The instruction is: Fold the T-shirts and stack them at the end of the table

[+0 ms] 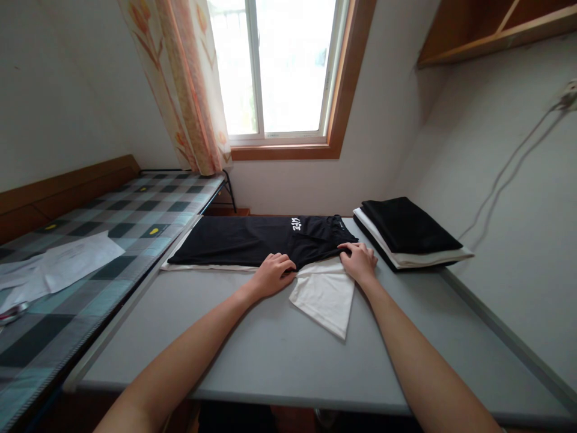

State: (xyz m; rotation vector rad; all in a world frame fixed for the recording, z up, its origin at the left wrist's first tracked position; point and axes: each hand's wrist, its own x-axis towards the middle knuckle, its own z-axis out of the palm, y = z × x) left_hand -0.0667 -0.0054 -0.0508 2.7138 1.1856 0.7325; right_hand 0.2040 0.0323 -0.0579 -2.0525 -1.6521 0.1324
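Note:
A pair of black trousers with white lettering lies folded lengthwise on the table, its gathered waistband to the right. Beneath it is a white garment, apparently a T-shirt, whose sleeve sticks out toward me and whose edge shows along the trousers' near side. My left hand is closed at the near edge of the trousers, left of the sleeve; its fingertips are partly hidden. My right hand pinches the trousers' near edge by the waistband, just above the sleeve's right side.
The grey table stands against the wall. At its back right lies a stack of folded black and white clothes. Left of the table is a bed with a checked sheet, with papers on it. A cable hangs down the right wall.

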